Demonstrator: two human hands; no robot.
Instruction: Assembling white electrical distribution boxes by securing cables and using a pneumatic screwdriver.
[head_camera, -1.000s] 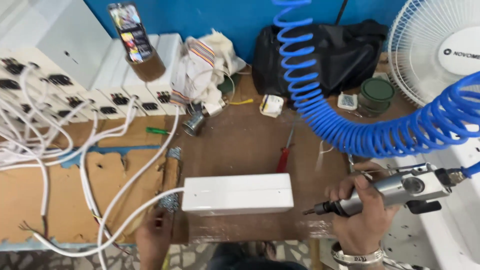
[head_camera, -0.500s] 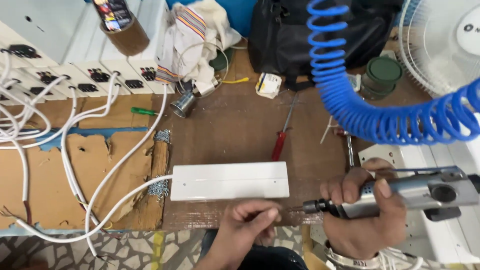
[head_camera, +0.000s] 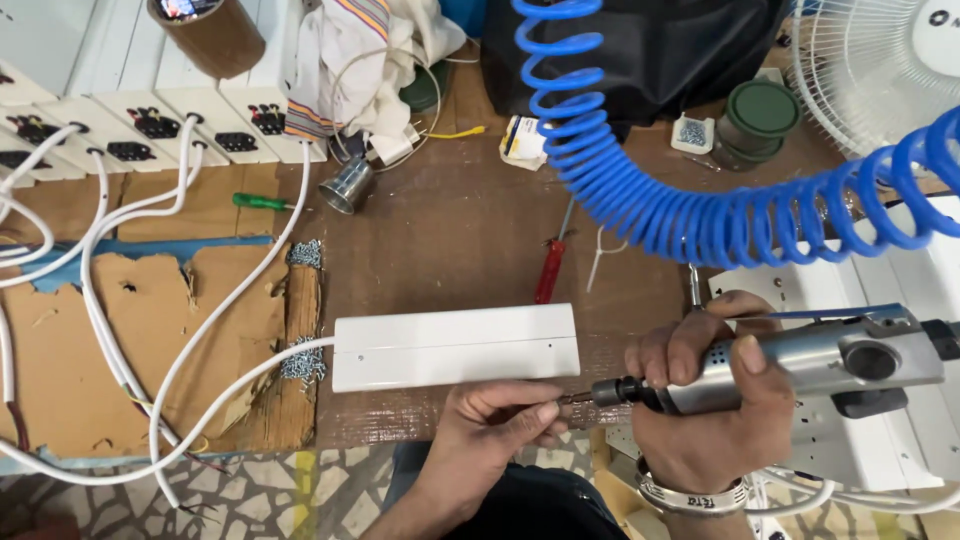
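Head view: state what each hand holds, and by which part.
Right hand grips the silver air screwdriver around its body. Left hand pinches something small at the bit tip; too small to identify.

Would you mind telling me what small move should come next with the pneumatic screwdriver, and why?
Probably carry the pneumatic screwdriver to the white power-strip casing. The left hand's fingertips pinch at its bit tip as if seating a screw, the right hand grips the tool, and the casing lies just above.
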